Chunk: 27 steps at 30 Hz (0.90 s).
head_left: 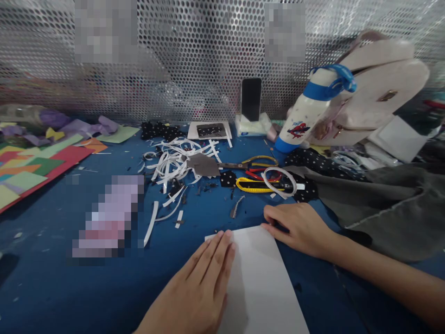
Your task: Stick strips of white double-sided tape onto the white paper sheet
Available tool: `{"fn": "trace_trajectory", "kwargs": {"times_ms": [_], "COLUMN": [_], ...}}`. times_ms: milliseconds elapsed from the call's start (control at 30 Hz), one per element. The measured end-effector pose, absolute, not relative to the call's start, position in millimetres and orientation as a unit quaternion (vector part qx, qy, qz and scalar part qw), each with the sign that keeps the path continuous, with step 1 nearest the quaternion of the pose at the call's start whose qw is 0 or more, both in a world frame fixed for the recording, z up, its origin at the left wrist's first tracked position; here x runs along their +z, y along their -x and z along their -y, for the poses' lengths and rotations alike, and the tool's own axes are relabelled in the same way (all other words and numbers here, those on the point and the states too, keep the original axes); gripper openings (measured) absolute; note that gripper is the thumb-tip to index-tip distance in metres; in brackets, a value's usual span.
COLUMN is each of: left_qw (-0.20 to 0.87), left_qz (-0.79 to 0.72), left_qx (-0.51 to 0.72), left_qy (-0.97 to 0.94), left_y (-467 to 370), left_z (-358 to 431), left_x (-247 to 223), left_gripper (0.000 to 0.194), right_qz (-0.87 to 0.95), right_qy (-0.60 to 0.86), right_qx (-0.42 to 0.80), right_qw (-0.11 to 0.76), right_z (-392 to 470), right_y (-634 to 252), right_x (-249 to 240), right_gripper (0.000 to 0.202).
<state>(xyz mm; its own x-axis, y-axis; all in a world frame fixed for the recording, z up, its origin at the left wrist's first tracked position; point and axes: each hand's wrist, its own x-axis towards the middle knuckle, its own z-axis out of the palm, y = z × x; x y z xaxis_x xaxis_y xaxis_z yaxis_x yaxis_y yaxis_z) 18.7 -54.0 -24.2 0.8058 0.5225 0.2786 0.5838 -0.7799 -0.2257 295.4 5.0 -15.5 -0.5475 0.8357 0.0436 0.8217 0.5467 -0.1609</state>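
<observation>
A sheet of white paper [259, 278] lies on the blue table in front of me, running off the bottom of the view. My left hand [205, 278] is flat along the paper's left side, its fingers stretched out toward the far edge. At the far right corner of the paper is my right hand [299, 227], with curled fingers and the thumb and index finger brought together at the corner. Beyond the hands are a yellow box cutter [248, 185], scissors [259, 162] with yellow-rimmed handles and a white ring [295, 185].
White paper strips [170, 162] and dark scraps are heaped beyond my left hand. Colored paper [31, 171] lies at the left. A bottle [306, 111], a pale backpack [389, 83], a propped phone [251, 99] and grey cloth [392, 208] stand or lie farther back and right.
</observation>
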Motion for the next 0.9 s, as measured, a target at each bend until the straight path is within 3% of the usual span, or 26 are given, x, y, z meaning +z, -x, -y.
{"fn": "trace_trajectory", "kwargs": {"times_ms": [200, 533, 733, 800, 900], "left_qw": [0.158, 0.090, -0.049, -0.071, -0.103], "left_qz": [0.279, 0.201, 0.190, 0.219, 0.254], "left_qx": [-0.102, -0.109, -0.107, -0.108, -0.140], "left_qy": [0.942, 0.969, 0.975, 0.967, 0.952], "left_y": [-19.1, -19.0, -14.2, -11.7, -8.2], "left_z": [51.9, 62.6, 49.8, 42.0, 32.5], "left_x": [-23.0, -19.4, -4.4, -0.7, 0.1], "left_gripper": [0.046, 0.046, 0.058, 0.056, 0.047], "right_qz": [0.877, 0.899, 0.889, 0.860, 0.841], "right_qy": [0.472, 0.432, 0.446, 0.483, 0.513], "right_qx": [0.073, 0.067, -0.060, -0.104, -0.136], "right_qw": [0.058, 0.033, 0.088, 0.126, 0.104], "right_z": [-4.0, -4.9, -18.9, -27.7, -36.8], "right_y": [-294.5, -296.8, -305.2, -312.9, -324.2], "right_x": [-11.6, -8.3, 10.0, 19.4, 26.7], "right_gripper": [0.012, 0.012, 0.017, 0.017, 0.024]}}
